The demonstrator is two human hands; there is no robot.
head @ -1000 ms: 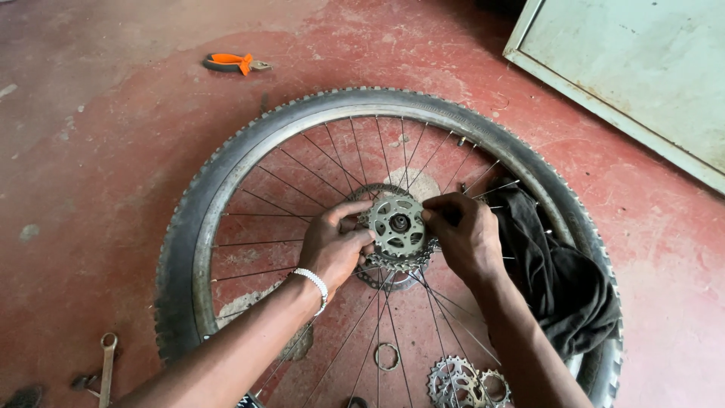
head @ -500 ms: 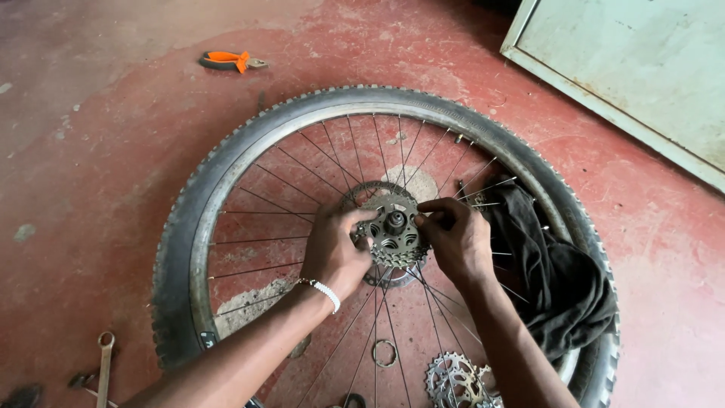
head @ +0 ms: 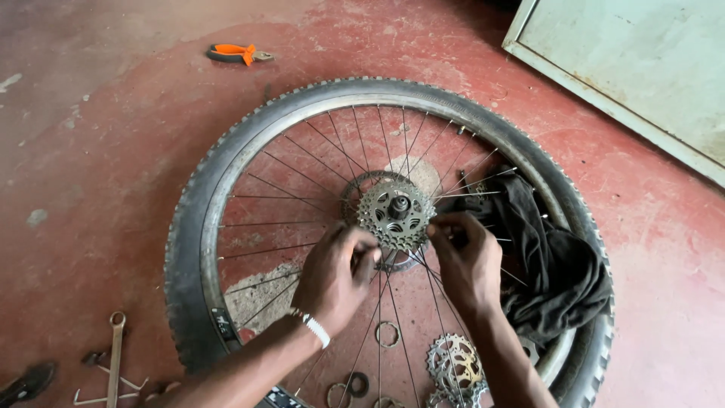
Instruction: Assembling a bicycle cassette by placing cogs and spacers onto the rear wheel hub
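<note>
You are seating the sprocket cluster (head: 396, 214) on the hub at the middle of the bicycle wheel (head: 226, 189), which lies flat on the red floor (head: 113, 151). Your left hand (head: 336, 276) and right hand (head: 464, 261) sit just below the cluster, fingers (head: 368, 255) curled and pinching its lower edge. Next, I judge, it needs pressing square onto the hub before anything is tightened. Half a second ago both hands wrapped the cluster and hid most of it; now they have slid lower and its toothed face shows. A black cloth (head: 555, 264) drapes the spokes right of the cluster.
</note>
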